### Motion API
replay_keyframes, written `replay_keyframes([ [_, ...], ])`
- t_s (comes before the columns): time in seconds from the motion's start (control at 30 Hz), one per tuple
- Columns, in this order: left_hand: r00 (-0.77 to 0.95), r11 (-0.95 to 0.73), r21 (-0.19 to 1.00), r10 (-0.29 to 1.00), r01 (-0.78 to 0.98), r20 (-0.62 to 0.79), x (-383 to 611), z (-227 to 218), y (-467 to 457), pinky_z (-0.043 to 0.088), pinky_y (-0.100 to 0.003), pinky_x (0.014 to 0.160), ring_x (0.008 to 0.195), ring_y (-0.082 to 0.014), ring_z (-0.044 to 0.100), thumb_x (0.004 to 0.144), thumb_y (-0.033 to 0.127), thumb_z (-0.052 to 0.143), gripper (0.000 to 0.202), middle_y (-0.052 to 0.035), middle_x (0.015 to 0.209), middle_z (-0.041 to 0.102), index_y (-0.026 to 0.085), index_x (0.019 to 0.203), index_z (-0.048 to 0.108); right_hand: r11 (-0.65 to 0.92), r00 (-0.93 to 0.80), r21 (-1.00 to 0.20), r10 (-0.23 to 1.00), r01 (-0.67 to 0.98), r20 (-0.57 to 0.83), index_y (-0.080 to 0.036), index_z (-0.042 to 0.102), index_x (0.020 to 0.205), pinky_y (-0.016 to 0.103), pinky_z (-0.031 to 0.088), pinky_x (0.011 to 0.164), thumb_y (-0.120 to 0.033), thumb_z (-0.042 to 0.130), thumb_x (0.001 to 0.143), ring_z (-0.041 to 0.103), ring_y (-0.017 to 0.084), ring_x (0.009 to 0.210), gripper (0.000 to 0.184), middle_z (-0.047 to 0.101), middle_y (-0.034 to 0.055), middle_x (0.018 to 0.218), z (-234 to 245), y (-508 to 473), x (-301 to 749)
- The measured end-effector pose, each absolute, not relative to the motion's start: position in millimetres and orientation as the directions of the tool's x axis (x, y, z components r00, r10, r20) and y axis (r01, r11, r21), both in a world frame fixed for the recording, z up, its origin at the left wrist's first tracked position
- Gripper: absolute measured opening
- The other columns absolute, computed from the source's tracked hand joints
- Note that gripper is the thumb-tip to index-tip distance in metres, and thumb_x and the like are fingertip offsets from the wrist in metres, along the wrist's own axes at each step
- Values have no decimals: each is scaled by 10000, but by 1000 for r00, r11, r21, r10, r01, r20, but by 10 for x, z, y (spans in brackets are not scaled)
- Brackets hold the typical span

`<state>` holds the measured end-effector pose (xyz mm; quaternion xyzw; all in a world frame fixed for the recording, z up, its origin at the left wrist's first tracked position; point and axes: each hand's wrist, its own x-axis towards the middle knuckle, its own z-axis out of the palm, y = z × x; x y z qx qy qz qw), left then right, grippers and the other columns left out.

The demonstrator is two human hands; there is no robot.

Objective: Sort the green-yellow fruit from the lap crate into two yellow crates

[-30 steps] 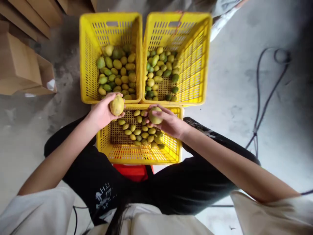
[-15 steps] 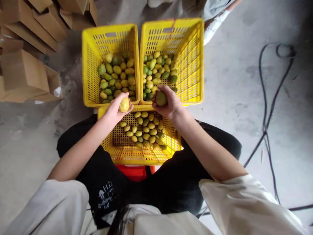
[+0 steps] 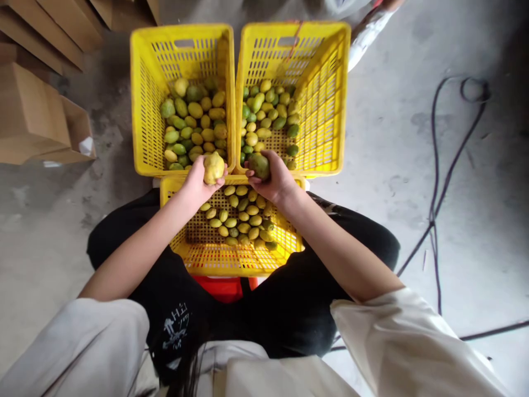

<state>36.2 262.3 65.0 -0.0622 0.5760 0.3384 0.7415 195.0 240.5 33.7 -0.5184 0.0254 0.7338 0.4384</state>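
My left hand [image 3: 201, 184] is closed around a yellow lemon [image 3: 214, 168], whose knobbly end faces up. In my right hand [image 3: 276, 179] sits a dark green lemon [image 3: 259, 166], with the fingers curled under it. Both hands are close together above the far rim of the near yellow crate [image 3: 231, 267], which holds several yellow-green lemons [image 3: 243, 215]. Beyond them stand two more yellow crates side by side: the left crate [image 3: 142, 105] and the right crate [image 3: 326, 105]. Yellow and green lemons lie in both.
Cardboard boxes [image 3: 39, 110] stand on the floor at the left. Black cables [image 3: 433, 193] lie looped on the concrete at the right. Another person's arm [image 3: 372, 33] shows behind the right crate. A red object [image 3: 219, 288] is under the near crate.
My right hand has moved left with the green lemon, closer to my left hand. The yellow lemon has turned so its knobbly end shows. The view has shifted slightly.
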Motion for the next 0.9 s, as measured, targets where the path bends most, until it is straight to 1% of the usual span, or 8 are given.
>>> replay_keyframes([
  [0.17, 64, 720, 363, 490, -591, -869, 331, 574, 2619, 434, -164, 457, 603, -124, 631, 977, 382, 642, 138, -7, 746, 637, 244, 963, 647, -540, 41, -512, 660, -668, -750, -232, 581, 915, 196, 506, 514, -351, 588, 984, 647, 139, 693, 137, 624, -1, 776, 185, 2404, 1950],
  [0.3, 53, 721, 377, 497, -582, -866, 333, 483, 2610, 437, -167, 475, 671, -133, 656, 897, 358, 760, 179, -24, 845, 654, 243, 982, 652, -484, 102, -586, 708, -650, -699, -252, 577, 923, 256, 590, 645, -345, 702, 920, 695, 171, 834, 155, 642, 3, 842, 148, 2410, 1942],
  [0.4, 32, 725, 370, 474, -581, -880, 339, 457, 2594, 460, -170, 511, 718, -139, 666, 864, 322, 794, 211, -32, 894, 657, 243, 993, 646, -472, 112, -586, 709, -659, -696, -248, 561, 885, 256, 590, 649, -361, 721, 898, 695, 172, 837, 196, 626, 3, 830, 149, 2410, 1988],
  [0.53, -5, 698, 356, 451, -621, -892, 351, 498, 2580, 546, -204, 615, 768, -151, 669, 870, 267, 773, 169, -34, 889, 659, 229, 965, 638, -487, 103, -512, 645, -708, -757, -227, 547, 848, 216, 549, 574, -340, 666, 907, 669, 148, 743, 175, 597, 3, 769, 178, 2405, 2067],
  [0.63, -13, 671, 346, 448, -655, -894, 360, 531, 2576, 601, -243, 705, 769, -147, 665, 893, 192, 710, 101, -16, 857, 659, 222, 964, 645, -520, 82, -475, 608, -710, -789, -219, 542, 855, 180, 485, 497, -275, 624, 925, 625, 122, 659, 121, 585, -9, 732, 214, 2406, 2082],
  [0.73, 17, 679, 315, 434, -663, -901, 374, 539, 2578, 610, -235, 719, 768, -142, 673, 889, 159, 702, 105, -20, 854, 672, 211, 969, 657, -565, 32, -450, 599, -691, -800, -215, 542, 873, 154, 421, 445, -243, 587, 956, 584, 101, 602, 99, 603, -13, 735, 225, 2409, 2073],
  [0.8, 22, 671, 307, 434, -675, -901, 389, 541, 2586, 607, -215, 727, 771, -132, 681, 874, 141, 730, 137, -17, 861, 683, 214, 967, 661, -580, 7, -441, 600, -685, -800, -217, 557, 893, 156, 430, 442, -272, 577, 976, 592, 107, 606, 102, 622, -9, 746, 201, 2414, 2072],
  [0.9, -17, 622, 326, 449, -712, -893, 401, 554, 2607, 619, -222, 782, 787, -122, 689, 866, 91, 727, 186, 7, 865, 687, 231, 969, 660, -579, 10, -438, 596, -688, -803, -216, 583, 914, 177, 507, 491, -304, 574, 982, 628, 129, 656, 111, 638, -1, 745, 130, 2433, 2085],
])
